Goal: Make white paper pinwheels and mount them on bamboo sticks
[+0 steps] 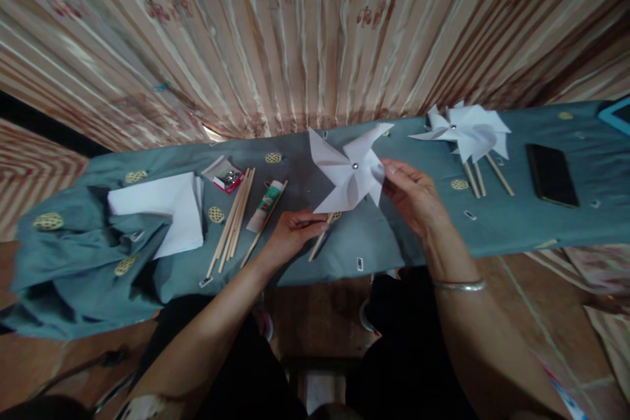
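Note:
A white paper pinwheel (352, 174) with a silver pin at its centre faces up in front of me, over the cloth. Its wooden stick (319, 244) slants out below the blades. My left hand (295, 233) pinches that stick between thumb and fingers, just under the paper. At the pinwheel's right edge, my right hand (411, 190) has thumb and fingers closed on a blade; some of its fingertips are hidden behind the paper.
Left of the pinwheel lie a glue stick (266, 205), several wooden sticks (235, 220), a box of pins (225, 176) and white paper sheets (184, 210). To the right are stacked pinwheels (475, 131), a black phone (551, 174) and a blue-edged object (615, 117). A curtain (315, 33) hangs behind.

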Action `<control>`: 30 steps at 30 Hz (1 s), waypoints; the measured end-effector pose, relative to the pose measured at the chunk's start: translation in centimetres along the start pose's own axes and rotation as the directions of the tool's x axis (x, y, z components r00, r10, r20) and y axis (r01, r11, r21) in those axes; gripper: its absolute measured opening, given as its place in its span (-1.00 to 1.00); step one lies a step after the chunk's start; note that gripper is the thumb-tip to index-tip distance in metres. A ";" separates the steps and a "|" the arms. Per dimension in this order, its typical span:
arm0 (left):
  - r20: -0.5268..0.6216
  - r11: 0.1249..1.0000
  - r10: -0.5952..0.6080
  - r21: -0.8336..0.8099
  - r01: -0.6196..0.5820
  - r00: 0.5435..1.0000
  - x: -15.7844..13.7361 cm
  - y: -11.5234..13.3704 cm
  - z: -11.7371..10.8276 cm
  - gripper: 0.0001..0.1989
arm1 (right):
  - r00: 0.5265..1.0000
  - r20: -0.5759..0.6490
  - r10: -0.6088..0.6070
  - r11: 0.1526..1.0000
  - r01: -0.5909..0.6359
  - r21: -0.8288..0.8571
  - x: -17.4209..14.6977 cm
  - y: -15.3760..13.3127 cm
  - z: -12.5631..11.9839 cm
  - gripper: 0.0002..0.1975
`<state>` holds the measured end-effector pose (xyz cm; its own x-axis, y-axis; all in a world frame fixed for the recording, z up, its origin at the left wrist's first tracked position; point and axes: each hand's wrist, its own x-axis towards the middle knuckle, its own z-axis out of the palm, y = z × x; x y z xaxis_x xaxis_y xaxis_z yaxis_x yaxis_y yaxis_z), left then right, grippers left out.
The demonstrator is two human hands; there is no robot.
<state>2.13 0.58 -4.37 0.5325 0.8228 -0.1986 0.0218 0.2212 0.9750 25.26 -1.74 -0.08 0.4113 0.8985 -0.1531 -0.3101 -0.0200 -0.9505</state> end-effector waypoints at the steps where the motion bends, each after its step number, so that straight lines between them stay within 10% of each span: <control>1: 0.015 1.000 -0.002 0.005 0.002 1.000 0.0 0.0 0.0 -0.72 | 1.000 -0.003 -0.007 1.000 0.007 -0.007 0.1 -0.1 -0.2 -0.61; 30: -0.016 0.999 -0.028 0.042 0.028 0.999 -0.2 0.7 0.3 -0.77 | 1.000 0.018 -0.024 0.996 0.026 -0.080 -0.5 0.6 0.2 -0.67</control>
<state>2.30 0.43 -3.58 0.5176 0.8249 -0.2270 0.0726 0.2220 0.9723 24.69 -2.05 -0.47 0.4035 0.9064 -0.1250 -0.2297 -0.0319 -0.9727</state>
